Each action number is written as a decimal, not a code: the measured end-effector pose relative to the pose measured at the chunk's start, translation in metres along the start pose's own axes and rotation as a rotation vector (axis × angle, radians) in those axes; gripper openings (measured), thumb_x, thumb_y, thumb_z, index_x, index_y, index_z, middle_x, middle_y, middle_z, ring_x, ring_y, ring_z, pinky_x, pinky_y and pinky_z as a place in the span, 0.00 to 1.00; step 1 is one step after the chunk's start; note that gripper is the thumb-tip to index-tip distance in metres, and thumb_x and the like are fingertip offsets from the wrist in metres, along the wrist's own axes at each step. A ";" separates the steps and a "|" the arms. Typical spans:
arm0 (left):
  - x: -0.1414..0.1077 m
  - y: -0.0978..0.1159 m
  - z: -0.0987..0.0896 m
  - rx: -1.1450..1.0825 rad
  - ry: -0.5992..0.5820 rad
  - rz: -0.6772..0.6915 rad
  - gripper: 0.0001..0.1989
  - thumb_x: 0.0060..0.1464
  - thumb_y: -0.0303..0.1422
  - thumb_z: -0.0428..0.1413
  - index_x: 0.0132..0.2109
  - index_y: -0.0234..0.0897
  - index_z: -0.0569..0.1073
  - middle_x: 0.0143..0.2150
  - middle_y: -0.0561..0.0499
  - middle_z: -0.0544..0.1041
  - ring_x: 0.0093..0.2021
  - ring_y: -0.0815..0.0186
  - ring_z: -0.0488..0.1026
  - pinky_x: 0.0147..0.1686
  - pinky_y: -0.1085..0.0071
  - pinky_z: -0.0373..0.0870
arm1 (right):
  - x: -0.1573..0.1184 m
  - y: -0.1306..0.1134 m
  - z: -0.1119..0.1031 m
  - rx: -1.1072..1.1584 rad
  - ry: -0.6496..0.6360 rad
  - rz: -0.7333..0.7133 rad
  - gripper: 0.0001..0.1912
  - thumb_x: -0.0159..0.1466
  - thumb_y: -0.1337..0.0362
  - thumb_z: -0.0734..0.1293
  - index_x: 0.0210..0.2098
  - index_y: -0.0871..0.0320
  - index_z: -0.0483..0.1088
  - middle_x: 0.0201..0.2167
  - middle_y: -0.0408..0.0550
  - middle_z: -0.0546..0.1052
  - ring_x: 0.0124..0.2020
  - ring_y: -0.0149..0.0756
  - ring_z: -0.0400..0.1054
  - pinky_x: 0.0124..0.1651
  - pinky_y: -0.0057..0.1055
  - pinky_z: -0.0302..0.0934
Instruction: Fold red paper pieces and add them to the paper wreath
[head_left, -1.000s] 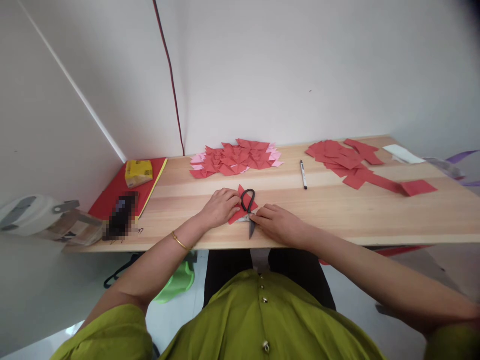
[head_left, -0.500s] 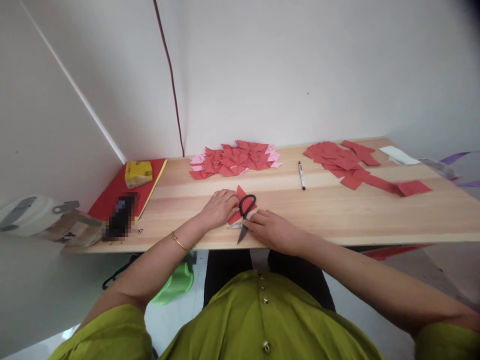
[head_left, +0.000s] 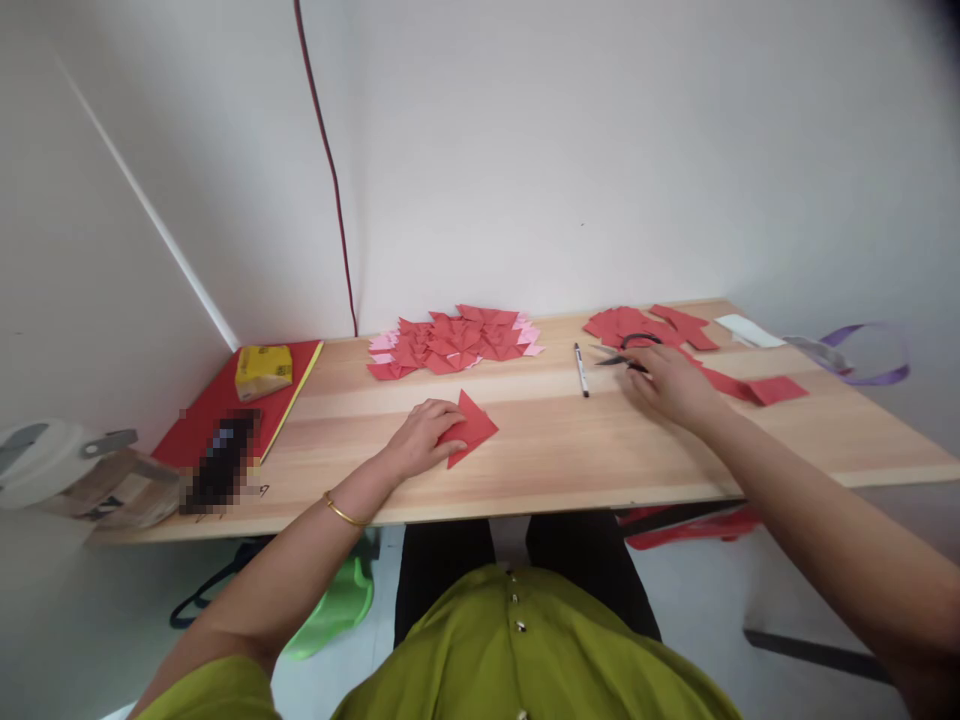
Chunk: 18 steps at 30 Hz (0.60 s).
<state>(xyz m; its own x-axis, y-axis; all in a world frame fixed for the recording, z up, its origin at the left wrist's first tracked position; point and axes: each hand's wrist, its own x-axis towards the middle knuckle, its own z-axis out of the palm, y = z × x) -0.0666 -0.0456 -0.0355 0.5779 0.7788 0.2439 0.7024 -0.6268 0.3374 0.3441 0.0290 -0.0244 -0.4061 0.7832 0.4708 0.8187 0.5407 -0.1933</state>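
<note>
My left hand [head_left: 424,436] holds a folded red paper piece [head_left: 474,426] against the wooden table, its fingers over the paper's left side. Farther right, my right hand [head_left: 669,378] has its fingers closed on black-handled scissors [head_left: 616,360], whose blades point left toward a white marker [head_left: 582,371]. The scissors are beside a pile of red paper pieces [head_left: 626,326]. Behind my left hand, near the wall, lies a heap of folded red and pink papers [head_left: 461,340].
At the left are a red folder [head_left: 199,405] with a yellow packet [head_left: 264,371] on it and a blurred dark object [head_left: 223,460]. A white strip [head_left: 750,331] and purple ribbon [head_left: 881,378] lie at the right. The table's front edge [head_left: 525,512] is before me.
My right hand has carried the scissors from the red paper to the right, past the marker. My left hand stays on the paper. The view has shifted slightly.
</note>
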 end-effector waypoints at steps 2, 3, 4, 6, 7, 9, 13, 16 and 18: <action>0.001 -0.002 0.002 -0.017 0.025 0.009 0.19 0.57 0.43 0.51 0.50 0.37 0.72 0.50 0.42 0.72 0.51 0.59 0.66 0.52 0.58 0.62 | -0.006 0.023 0.006 -0.044 -0.007 0.044 0.15 0.64 0.63 0.56 0.47 0.56 0.67 0.43 0.59 0.71 0.45 0.54 0.66 0.46 0.53 0.64; 0.001 -0.003 0.003 -0.029 0.042 0.015 0.18 0.58 0.42 0.50 0.50 0.38 0.72 0.50 0.43 0.73 0.50 0.59 0.66 0.51 0.59 0.63 | -0.010 0.030 0.009 -0.048 -0.030 0.039 0.14 0.64 0.62 0.56 0.46 0.57 0.67 0.43 0.59 0.71 0.45 0.53 0.66 0.45 0.52 0.64; 0.001 -0.005 0.004 -0.041 0.057 0.019 0.16 0.58 0.40 0.50 0.49 0.38 0.73 0.49 0.43 0.73 0.50 0.60 0.67 0.51 0.59 0.64 | -0.012 0.034 0.012 -0.046 -0.047 0.030 0.13 0.64 0.62 0.56 0.45 0.57 0.68 0.42 0.59 0.72 0.44 0.53 0.67 0.44 0.51 0.65; 0.001 -0.007 0.006 -0.067 0.083 0.021 0.14 0.58 0.38 0.51 0.46 0.39 0.75 0.47 0.44 0.74 0.49 0.61 0.68 0.50 0.60 0.65 | -0.015 0.035 0.016 -0.047 -0.061 0.022 0.12 0.64 0.62 0.57 0.42 0.56 0.69 0.41 0.58 0.72 0.43 0.53 0.67 0.43 0.51 0.65; 0.002 -0.008 0.007 -0.084 0.094 0.016 0.13 0.58 0.37 0.51 0.44 0.39 0.76 0.46 0.45 0.75 0.48 0.62 0.69 0.50 0.61 0.65 | -0.014 0.031 0.016 -0.056 -0.052 0.030 0.12 0.64 0.61 0.57 0.41 0.56 0.69 0.41 0.58 0.72 0.43 0.53 0.66 0.43 0.51 0.65; 0.003 -0.007 0.006 -0.131 0.123 -0.022 0.11 0.58 0.36 0.52 0.42 0.39 0.77 0.46 0.45 0.75 0.47 0.63 0.70 0.50 0.62 0.66 | -0.006 0.013 0.011 -0.087 0.005 0.076 0.11 0.63 0.59 0.59 0.36 0.55 0.70 0.39 0.57 0.71 0.43 0.54 0.65 0.43 0.55 0.63; 0.015 0.008 -0.005 -0.287 0.250 -0.148 0.12 0.58 0.37 0.51 0.40 0.37 0.77 0.44 0.45 0.75 0.45 0.64 0.72 0.47 0.65 0.69 | 0.019 -0.057 0.000 0.240 0.004 0.000 0.13 0.65 0.59 0.59 0.44 0.57 0.69 0.42 0.56 0.71 0.40 0.44 0.68 0.45 0.45 0.65; 0.030 0.030 -0.014 -0.424 0.219 -0.160 0.13 0.57 0.38 0.52 0.39 0.35 0.77 0.39 0.45 0.76 0.40 0.65 0.73 0.43 0.67 0.69 | 0.035 -0.115 0.004 0.518 -0.108 -0.152 0.23 0.61 0.58 0.64 0.55 0.55 0.61 0.49 0.55 0.69 0.39 0.38 0.69 0.38 0.36 0.67; 0.038 0.042 -0.015 -0.518 0.179 -0.190 0.13 0.57 0.38 0.52 0.37 0.34 0.77 0.36 0.46 0.76 0.37 0.65 0.73 0.39 0.70 0.68 | 0.041 -0.141 0.012 0.597 -0.164 -0.256 0.21 0.61 0.59 0.65 0.53 0.55 0.64 0.48 0.55 0.71 0.38 0.36 0.69 0.38 0.33 0.66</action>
<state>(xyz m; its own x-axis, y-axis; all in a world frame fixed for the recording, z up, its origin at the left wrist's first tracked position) -0.0212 -0.0425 0.0016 0.3501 0.8968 0.2706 0.4662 -0.4174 0.7801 0.2069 -0.0118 0.0121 -0.6530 0.6186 0.4369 0.3426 0.7558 -0.5580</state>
